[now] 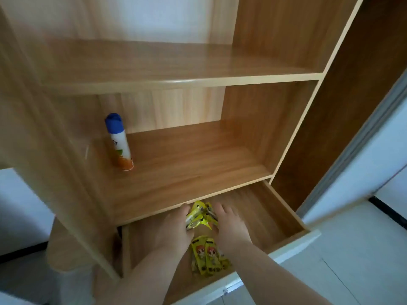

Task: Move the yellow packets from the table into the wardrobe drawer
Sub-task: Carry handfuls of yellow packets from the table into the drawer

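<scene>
Both hands reach into the open wardrobe drawer (284, 214), which is pulled out below the lower shelf. Between them is a bunch of yellow packets (199, 215), crumpled and glossy. My left hand (174, 230) presses on the bunch from the left, and my right hand (231, 225) presses on it from the right. Several more yellow packets (209, 256) with a cartoon face lie flat on the drawer floor, nearer to me, between my forearms.
A spray can (120, 143) with a blue cap stands on the lower shelf (187, 170), at its left. An upper shelf (154, 64) spans the wardrobe. The drawer's white front (293, 245) juts out over the pale tiled floor (352, 271).
</scene>
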